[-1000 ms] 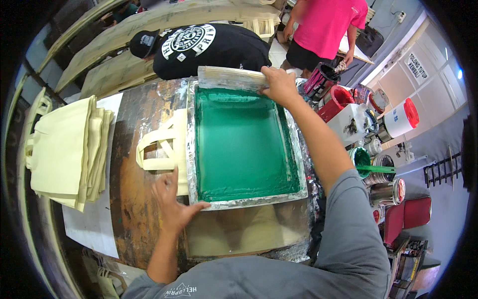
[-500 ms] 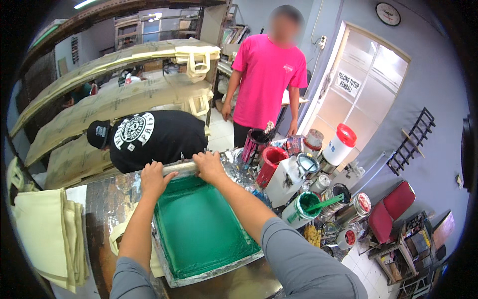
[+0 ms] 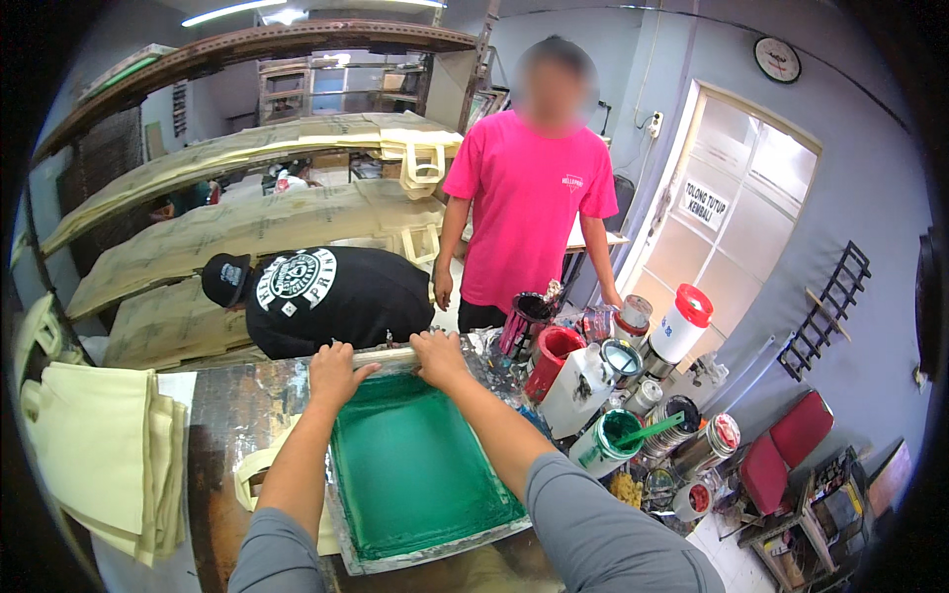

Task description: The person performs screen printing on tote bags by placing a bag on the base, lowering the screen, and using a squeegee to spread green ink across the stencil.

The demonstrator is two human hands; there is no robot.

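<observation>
A screen-printing frame (image 3: pixel 457 556), its inside coated with wet green ink, lies on the stained worktable (image 3: pixel 237 405). At its far end runs a pale wooden bar (image 3: pixel 391 359); whether this is a squeegee handle or the frame's own edge I cannot tell. My left hand (image 3: pixel 335 376) curls over the bar's left part, thumb pointing inward. My right hand (image 3: pixel 440 360) wraps over its right part, so both hands are closed. Cream fabric with a handle loop (image 3: pixel 255 474) shows from under the frame's left side. Both forearms reach across the green mesh.
Folded cream bags (image 3: pixel 104 455) are stacked at the left. Ink cans crowd the right, including a white tub with green ink (image 3: pixel 605 445) and a white jerrycan (image 3: pixel 576 393). A bending person in black (image 3: pixel 341 296) and a standing person in pink (image 3: pixel 534 208) are beyond the table.
My view has tilted up a little, so the whole scene sits lower and further right. Both hands keep their hold on the bar at the frame's far end.
</observation>
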